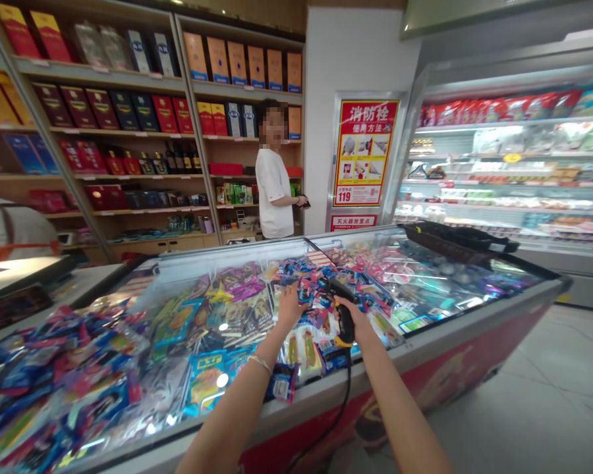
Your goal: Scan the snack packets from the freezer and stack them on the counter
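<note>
My right hand (pixel 354 318) is wrapped round the grip of a black and yellow barcode scanner (pixel 344 324), whose cord hangs down over the freezer's front edge. Just left of it, my left hand (pixel 290 307) pinches a small blue and red snack packet (pixel 304 290). Under both hands, similar packets lie scattered on the glass top of a chest freezer (pixel 410 355). One blue packet with a barcode label (pixel 281 387) rests at the near edge, below my left wrist.
A large heap of packets (pixel 54 382) covers the left end of the freezer top. A black tray-like item (pixel 454 240) lies at the right end. Behind the freezer stands a person in a white shirt (pixel 275 194), before shelves of boxes. A refrigerated display (pixel 514 178) is at right.
</note>
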The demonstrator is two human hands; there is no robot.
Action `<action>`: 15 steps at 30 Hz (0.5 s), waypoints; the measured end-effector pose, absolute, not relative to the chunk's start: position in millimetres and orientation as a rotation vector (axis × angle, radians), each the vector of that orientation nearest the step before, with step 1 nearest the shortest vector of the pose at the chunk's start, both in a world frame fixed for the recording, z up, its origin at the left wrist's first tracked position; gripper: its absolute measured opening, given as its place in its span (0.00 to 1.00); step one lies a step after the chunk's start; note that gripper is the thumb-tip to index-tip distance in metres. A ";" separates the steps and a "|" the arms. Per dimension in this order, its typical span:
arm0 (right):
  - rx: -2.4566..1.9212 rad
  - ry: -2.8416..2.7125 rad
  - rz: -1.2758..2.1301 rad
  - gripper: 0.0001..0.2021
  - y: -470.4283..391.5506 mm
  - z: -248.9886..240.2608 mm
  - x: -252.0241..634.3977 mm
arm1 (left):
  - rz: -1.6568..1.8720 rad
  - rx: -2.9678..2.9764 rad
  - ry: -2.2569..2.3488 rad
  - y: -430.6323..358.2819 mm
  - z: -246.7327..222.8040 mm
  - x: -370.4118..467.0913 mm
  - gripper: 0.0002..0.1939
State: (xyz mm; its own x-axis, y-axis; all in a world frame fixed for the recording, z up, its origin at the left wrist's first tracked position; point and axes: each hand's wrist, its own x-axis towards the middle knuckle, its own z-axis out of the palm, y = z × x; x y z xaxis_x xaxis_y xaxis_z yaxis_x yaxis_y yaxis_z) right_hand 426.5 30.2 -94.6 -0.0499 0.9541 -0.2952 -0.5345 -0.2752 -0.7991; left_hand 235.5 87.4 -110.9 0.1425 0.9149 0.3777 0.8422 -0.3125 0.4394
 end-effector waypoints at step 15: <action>-1.046 -0.818 1.509 0.10 8.7 -40.8 386.7 | 1.348 2.131 1.590 71.9 -59.4 148.0 0.20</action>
State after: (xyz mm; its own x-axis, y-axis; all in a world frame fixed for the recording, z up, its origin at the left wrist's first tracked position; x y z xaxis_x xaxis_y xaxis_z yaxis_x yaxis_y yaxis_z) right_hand 386.7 8.7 -40.8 -0.0396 0.9813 -0.1884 -0.3776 -0.1893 -0.9064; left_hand 148.0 71.9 -59.4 0.0281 0.8301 0.5569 0.6853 -0.4216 0.5939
